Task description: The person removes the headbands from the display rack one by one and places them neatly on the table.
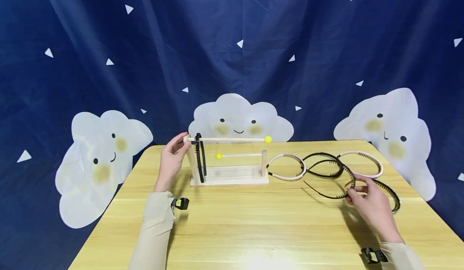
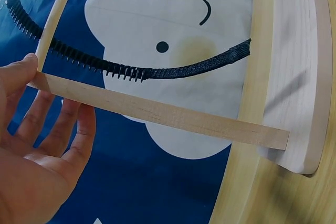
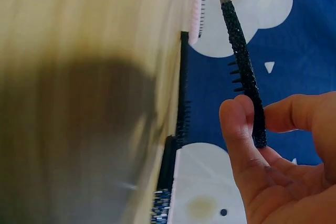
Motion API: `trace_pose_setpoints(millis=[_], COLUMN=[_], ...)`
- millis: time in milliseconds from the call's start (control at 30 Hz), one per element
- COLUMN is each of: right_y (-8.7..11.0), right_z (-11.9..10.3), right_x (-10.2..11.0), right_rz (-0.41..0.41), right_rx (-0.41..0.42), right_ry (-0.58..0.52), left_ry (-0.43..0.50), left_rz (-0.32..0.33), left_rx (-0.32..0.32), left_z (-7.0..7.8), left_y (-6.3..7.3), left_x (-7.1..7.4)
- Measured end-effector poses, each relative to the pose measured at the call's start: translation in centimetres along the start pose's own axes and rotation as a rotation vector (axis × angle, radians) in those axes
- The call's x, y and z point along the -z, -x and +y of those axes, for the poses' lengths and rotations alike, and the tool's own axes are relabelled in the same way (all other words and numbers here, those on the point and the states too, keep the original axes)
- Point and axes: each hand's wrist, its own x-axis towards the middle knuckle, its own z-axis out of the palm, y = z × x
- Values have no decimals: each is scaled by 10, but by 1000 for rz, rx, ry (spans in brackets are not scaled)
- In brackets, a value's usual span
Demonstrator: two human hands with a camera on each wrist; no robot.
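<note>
My left hand point(image 1: 170, 163) grips the top of the left post of a pale wooden rack point(image 1: 232, 177); in the left wrist view its thumb lies by the upper rod and its fingers are behind the post point(image 2: 157, 108). A black toothed headband point(image 1: 199, 161) hangs from that rod near the post. The upper rod ends in a yellow ball point(image 1: 268, 140), and a shorter lower rod has another yellow ball point(image 1: 219, 156). At the right, my right hand point(image 1: 373, 207) pinches a black textured headband point(image 3: 242, 51) between thumb and fingers, lifted off the table.
Right of the rack lie a pale pink headband point(image 1: 290, 179), a black headband point(image 1: 322, 154) and another pale one point(image 1: 362, 153). A further black headband point(image 1: 393, 193) lies beyond the right hand. The wooden table point(image 1: 253, 221) meets a blue cloud-printed curtain point(image 1: 232, 60).
</note>
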Motion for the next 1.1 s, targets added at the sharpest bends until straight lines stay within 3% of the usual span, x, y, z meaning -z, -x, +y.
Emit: trace_pose_setpoints(millis=[367,767,1100], right_y=[-7,-11,-9], right_z=[19,28,29], right_x=[4,14,16], right_rz=[-93,-213,-186], right_rx=[-62,-105,-120], right_ry=[-36,38,40], left_ry=[-7,-5,8], left_rz=[-7,-9,-11], left_rx=[-11,-16,-20], left_z=[-3,-4,-5], left_y=[-2,-2,-2], left_x=[1,1,1])
